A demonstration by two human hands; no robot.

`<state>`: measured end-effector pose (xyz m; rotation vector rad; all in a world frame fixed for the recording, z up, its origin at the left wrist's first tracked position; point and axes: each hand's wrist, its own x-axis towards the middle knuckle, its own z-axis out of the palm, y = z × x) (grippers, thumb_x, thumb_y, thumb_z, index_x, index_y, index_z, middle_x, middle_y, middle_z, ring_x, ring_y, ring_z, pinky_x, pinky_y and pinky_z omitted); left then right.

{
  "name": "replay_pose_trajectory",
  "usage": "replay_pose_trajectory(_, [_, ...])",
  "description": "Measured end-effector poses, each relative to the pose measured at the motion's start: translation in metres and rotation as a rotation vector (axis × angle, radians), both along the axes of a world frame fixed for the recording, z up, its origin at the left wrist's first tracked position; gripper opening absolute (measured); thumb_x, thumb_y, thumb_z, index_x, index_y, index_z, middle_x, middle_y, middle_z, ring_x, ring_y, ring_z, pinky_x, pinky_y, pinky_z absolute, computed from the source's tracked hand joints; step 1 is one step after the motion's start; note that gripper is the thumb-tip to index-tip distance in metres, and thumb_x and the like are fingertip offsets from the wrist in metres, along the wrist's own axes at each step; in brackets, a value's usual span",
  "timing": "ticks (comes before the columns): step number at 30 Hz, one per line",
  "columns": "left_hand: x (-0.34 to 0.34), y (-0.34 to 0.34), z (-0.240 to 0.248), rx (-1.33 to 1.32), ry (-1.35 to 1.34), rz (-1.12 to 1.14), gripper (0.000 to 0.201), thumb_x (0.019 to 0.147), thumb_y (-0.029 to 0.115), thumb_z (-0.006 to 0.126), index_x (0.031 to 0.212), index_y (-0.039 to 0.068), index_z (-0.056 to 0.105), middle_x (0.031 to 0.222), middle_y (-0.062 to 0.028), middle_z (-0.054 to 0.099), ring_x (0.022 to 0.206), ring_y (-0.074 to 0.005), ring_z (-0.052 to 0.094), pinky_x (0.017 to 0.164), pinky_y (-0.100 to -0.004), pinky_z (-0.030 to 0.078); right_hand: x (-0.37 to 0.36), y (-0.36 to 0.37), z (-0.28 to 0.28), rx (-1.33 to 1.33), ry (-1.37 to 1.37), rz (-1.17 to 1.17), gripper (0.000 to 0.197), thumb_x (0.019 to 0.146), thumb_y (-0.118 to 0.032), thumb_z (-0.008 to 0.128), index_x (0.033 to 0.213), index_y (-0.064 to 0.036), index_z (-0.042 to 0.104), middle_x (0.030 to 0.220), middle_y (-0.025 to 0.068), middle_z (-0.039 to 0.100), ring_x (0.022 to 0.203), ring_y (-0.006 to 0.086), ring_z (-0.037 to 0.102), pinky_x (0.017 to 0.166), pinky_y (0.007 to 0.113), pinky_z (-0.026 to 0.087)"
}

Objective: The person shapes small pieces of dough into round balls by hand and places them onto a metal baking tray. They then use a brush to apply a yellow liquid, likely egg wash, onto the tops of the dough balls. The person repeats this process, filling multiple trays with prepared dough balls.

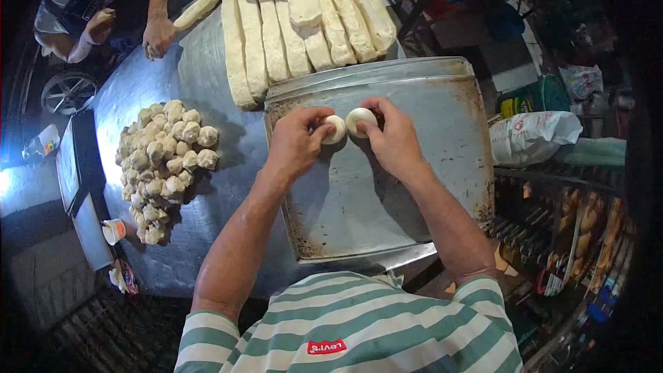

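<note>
Over the upper part of a worn metal baking tray [359, 193], my left hand [301, 137] is closed around a smooth, pale dough ball [334, 129]. Close beside it, my right hand [395, 137] grips a second round dough ball [360, 121] between thumb and fingers. The two balls are held side by side with a small gap between them. To the left, a heap of small rough dough pieces [162, 159] is piled on the metal table [207, 235].
Long thick strips of dough [290, 34] lie at the table's far end. A co-worker's hand [159, 36] rests near one strip at the far left. A small white tub [113, 231] stands at the left edge. A white plastic bag [535, 137] sits right of the tray.
</note>
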<state>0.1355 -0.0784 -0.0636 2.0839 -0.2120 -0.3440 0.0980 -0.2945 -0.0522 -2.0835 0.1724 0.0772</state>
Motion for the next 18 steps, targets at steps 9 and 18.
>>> replay_pose_trajectory(9, [-0.016, 0.052, 0.014, 0.073, -0.213, 0.180, 0.032, 0.091, 0.024, 0.080, 0.119, 0.011, 0.075, 0.109, -0.0169, 0.065, 0.104, -0.0345, 0.067, 0.091, -0.0436, 0.055, -0.001, 0.020, 0.009, -0.475, -0.285, -0.070, 0.024, 0.097, -0.013, 0.068, 0.121, -0.0071, 0.068, 0.118, 0.0140, 0.060, 0.102, 0.0325, 0.065, 0.089, 0.044, 0.053])
replay_pose_trajectory(18, [-0.085, 0.246, -0.027, 0.525, -0.720, 0.199, 0.045, 0.077, 0.028, 0.087, 0.116, 0.011, 0.072, 0.114, -0.0104, 0.068, 0.108, -0.0356, 0.062, 0.101, -0.0494, 0.040, 0.025, 0.278, -0.015, 0.106, -0.314, 0.162, 0.025, 0.100, -0.018, 0.065, 0.117, -0.0007, 0.073, 0.114, 0.0205, 0.072, 0.108, 0.0367, 0.069, 0.094, 0.042, 0.054])
